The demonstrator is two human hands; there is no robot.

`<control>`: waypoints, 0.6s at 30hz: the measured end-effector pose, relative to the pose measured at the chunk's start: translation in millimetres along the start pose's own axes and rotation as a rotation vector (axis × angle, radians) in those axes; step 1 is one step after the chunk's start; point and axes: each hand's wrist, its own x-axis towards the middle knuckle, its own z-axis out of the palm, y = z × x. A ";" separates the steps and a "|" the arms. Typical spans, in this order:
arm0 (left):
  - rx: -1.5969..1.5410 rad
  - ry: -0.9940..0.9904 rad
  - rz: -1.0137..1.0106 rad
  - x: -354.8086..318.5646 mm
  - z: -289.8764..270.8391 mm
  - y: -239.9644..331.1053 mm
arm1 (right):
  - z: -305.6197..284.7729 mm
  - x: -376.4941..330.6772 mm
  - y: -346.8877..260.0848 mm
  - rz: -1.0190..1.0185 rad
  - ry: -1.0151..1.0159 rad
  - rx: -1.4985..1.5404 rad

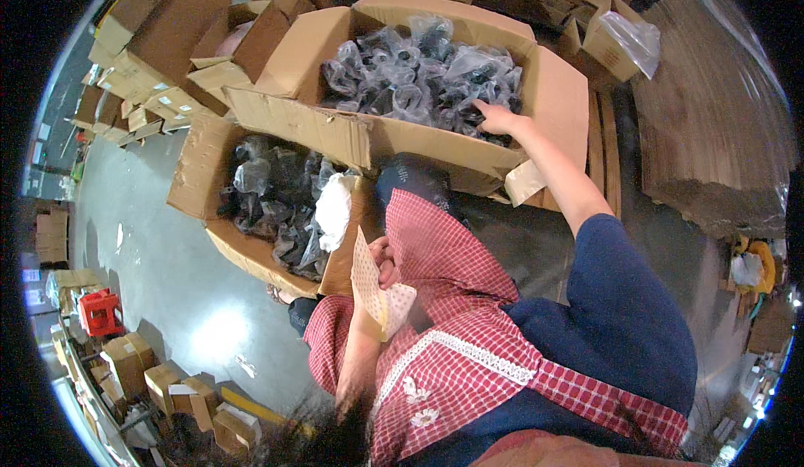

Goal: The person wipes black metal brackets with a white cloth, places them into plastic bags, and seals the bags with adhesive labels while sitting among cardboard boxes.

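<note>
My right hand (pixel 500 120) reaches over the near right side of a large open carton (pixel 452 146). Its index finger is stretched out and touches the clear plastic bags (pixel 419 69) that fill the carton, with dark items inside them. The other fingers curl partly out of sight, and I see nothing held. In front of my body, my left hand (pixel 386 263) is closed on a bent, pale sheet (pixel 366 274) with rows of small marks and a yellowish edge. A smaller open carton (pixel 251 253) at the left holds more bagged dark items (pixel 280 203) and a white bundle (pixel 335 212).
Stacked cartons (pixel 163 48) stand at the far left. Flat cardboard sheets (pixel 712 107) are piled at the right, beside a wooden pallet (pixel 605 149). A red plastic crate (pixel 100 313) and small boxes (pixel 130 358) lie at the lower left. My knees press close to both cartons.
</note>
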 end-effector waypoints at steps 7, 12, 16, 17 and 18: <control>0.082 0.142 0.210 -30.0 44.2 43.4 | -26.8 -123.7 -153.1 -0.529 0.326 0.597; -0.041 -0.059 0.264 -34.7 105.0 28.1 | 10.8 -221.4 -245.2 -0.720 -0.573 0.880; -0.073 -0.131 0.412 -54.8 139.6 25.3 | 18.5 -260.1 -281.9 -0.492 -0.836 1.236; 0.021 -0.176 0.387 -61.5 138.4 32.4 | 21.9 -262.9 -287.2 -0.442 -0.838 1.288; 0.091 -0.024 0.466 -68.8 136.4 32.1 | 20.8 -268.9 -288.3 -0.426 -0.770 1.309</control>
